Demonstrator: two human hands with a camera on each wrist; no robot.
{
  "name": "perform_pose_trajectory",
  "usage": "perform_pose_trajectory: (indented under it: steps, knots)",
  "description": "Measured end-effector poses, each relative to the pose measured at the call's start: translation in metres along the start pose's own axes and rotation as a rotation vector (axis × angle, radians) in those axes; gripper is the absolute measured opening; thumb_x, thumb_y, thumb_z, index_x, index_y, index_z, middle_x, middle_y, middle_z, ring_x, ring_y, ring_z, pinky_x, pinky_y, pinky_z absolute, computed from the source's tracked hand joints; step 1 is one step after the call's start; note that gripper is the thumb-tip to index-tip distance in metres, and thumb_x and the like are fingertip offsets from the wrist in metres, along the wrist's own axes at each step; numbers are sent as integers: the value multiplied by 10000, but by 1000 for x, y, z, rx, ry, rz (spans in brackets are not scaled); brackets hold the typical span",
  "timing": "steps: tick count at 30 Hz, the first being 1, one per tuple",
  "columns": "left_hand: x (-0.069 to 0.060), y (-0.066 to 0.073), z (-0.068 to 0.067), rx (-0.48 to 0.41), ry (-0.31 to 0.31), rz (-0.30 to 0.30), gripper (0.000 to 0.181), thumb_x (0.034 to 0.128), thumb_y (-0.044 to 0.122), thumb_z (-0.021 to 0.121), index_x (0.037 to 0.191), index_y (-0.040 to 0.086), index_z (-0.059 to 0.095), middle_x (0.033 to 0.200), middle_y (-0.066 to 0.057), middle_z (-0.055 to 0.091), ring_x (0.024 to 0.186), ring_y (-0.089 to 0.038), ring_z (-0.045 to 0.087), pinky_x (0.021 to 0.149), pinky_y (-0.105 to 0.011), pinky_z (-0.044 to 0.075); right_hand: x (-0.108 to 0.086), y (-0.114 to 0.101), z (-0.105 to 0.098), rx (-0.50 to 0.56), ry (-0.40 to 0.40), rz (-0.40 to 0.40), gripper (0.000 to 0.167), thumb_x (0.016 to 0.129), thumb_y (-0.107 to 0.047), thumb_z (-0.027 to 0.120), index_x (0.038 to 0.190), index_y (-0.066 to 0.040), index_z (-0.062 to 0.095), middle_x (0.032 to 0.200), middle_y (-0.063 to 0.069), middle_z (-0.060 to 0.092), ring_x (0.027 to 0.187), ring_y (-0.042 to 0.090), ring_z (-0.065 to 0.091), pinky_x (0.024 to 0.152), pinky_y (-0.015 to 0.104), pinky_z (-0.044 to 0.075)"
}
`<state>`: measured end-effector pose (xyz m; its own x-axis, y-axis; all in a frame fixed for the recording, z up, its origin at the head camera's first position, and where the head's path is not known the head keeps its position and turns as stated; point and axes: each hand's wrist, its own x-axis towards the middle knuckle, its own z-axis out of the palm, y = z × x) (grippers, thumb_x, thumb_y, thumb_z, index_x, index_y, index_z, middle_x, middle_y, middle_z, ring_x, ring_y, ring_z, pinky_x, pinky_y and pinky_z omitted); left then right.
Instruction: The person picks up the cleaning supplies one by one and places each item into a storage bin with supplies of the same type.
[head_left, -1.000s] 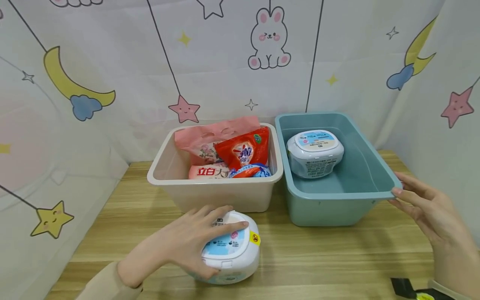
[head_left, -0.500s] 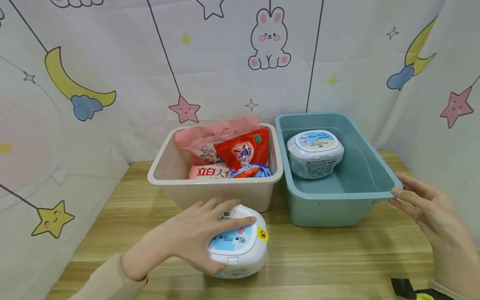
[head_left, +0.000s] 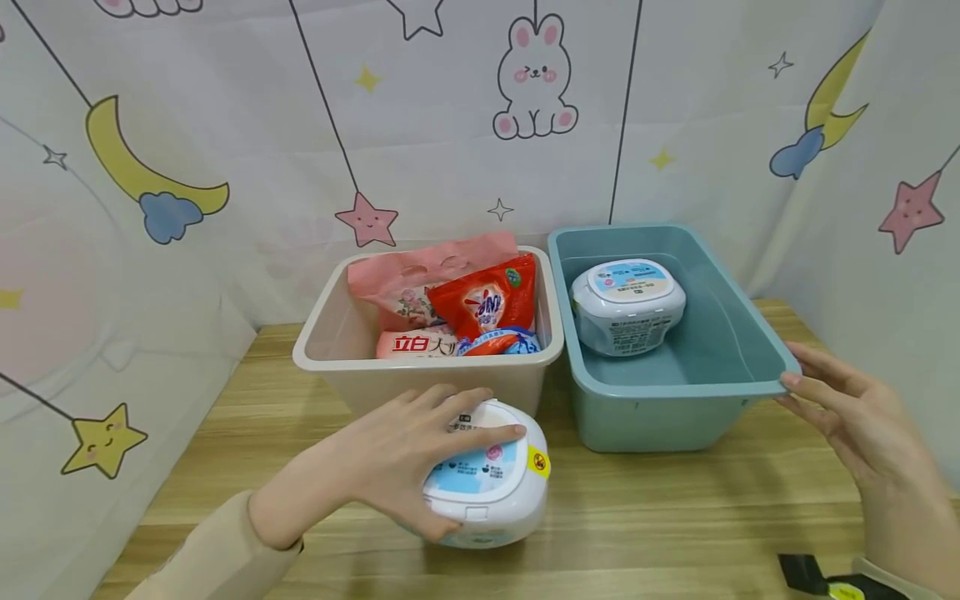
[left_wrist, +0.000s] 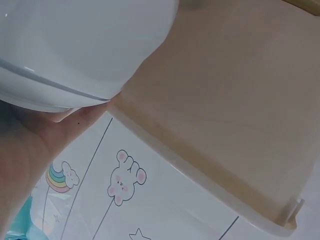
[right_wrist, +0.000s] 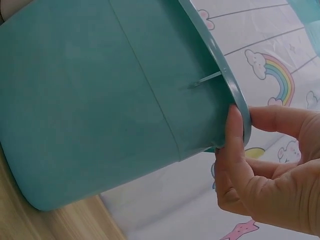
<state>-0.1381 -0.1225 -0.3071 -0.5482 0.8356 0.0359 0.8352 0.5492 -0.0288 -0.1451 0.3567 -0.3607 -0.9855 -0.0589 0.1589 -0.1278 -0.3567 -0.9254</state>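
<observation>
White tub (head_left: 487, 479), with a blue-printed lid and a yellow seal, is in front of the cream bin (head_left: 510, 387), outside both bins; whether its base touches the table (head_left: 675, 517) cannot be told. The left hand (head_left: 408, 454) grips the tub from above, fingers spread over the lid and thumb at the near side. Status, judged from the layout: a matching second tub (head_left: 628, 321) already sits upright in the teal bin (head_left: 652, 421), toward its far left corner, with bare floor beside it; the held tub is not yet in a bin — that portion appears incomplete. The right hand (head_left: 870, 425) pinches the near right corner of the teal bin's rim between thumb and fingers. The cream bin, to the left, contains a pink pack (head_left: 408, 287), a red pack (head_left: 487, 304) and other packs in front of them. Compared with the frame one second earlier, the held tub and left hand have shifted to the right and away from the wearer — the right hand's grip and both bins show no evident change.
</observation>
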Motion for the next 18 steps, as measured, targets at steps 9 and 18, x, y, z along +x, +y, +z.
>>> perform_pose_trajectory:
  steps: [9,18]
  knots:
    - [7,3,-7,-26,-28,21,923,689,679,641,1478,508,191,1529,6,324,1326,-213,375,1025,-430,437,0,1,1,20,14,-16,445,935,145,430,1256,-95,623,1184,-8,604,931,128,696,789,250,577]
    - [14,5,-15,-30,-38,50,936,693,683,646,1483,502,178,1537,10,308,1359,-213,348,1076,-441,401,0,1,4,24,9,-23,465,930,153,430,1280,-98,607,1212,-14,593,932,123,691,789,250,577]
